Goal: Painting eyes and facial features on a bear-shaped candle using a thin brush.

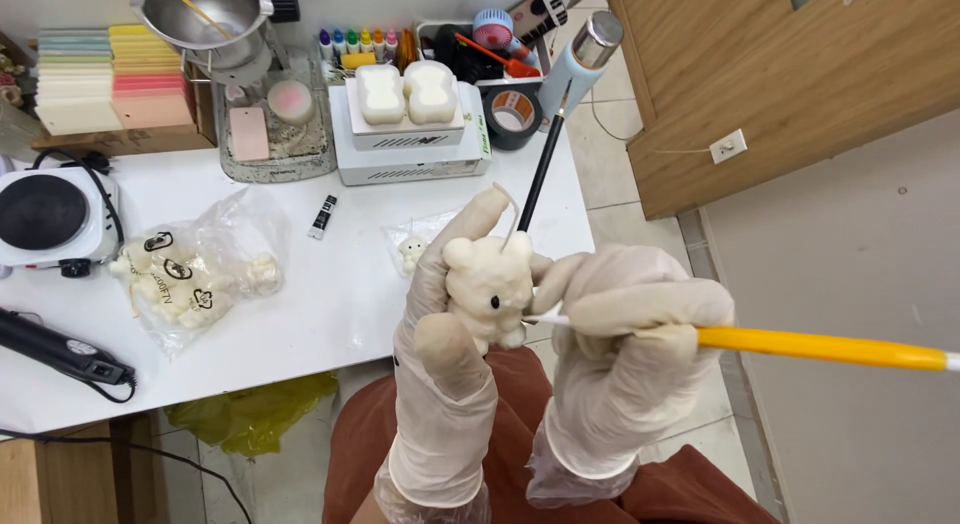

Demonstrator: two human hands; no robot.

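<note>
White desk (330,314) beyond hands: left hand (447,354) grips bear-shaped candle (490,289) upright, face exposed to yellow-handled brush (800,346) clasped in right hand (625,354).

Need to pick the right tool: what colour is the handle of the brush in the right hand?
Yellow handle, with a white end, best seen in the head view.

clear plastic bag (200,269) on white table (330,304)

A white table (330,314) stands on a pale tiled floor (615,174) beside a wooden door (800,74).
</note>
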